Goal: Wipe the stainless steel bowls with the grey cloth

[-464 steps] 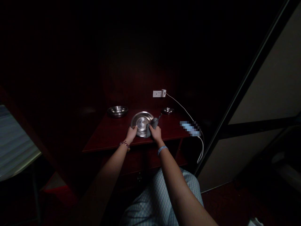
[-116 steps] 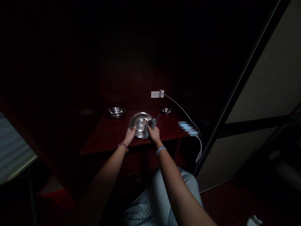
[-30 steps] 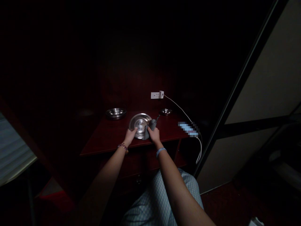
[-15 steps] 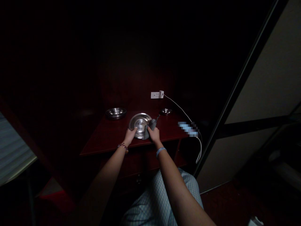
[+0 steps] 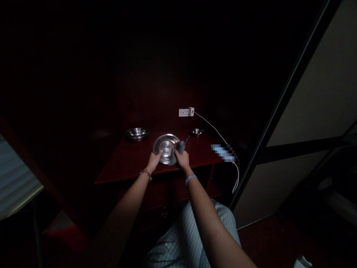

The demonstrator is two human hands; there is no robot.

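A round steel plate (image 5: 164,143) lies near the front of a dark red wooden table (image 5: 131,160). My left hand (image 5: 154,160) grips the plate's near left rim, fingers curled over it. My right hand (image 5: 182,158) is closed on a grey cloth (image 5: 179,149) that presses against the plate's right side. A beaded bracelet is on my left wrist, and a pale blue band on my right.
A steel bowl (image 5: 137,133) stands at the back left of the table, a small steel bowl (image 5: 196,131) at the back right. A white wall socket with a charger (image 5: 186,111) feeds a white cable (image 5: 220,137) to a blurred device (image 5: 223,152) at the right edge. A pale panel (image 5: 315,111) is on the right.
Almost nothing differs: both hands stay on the plate and the cloth, with only slight shifts of the cloth hand and of the camera.
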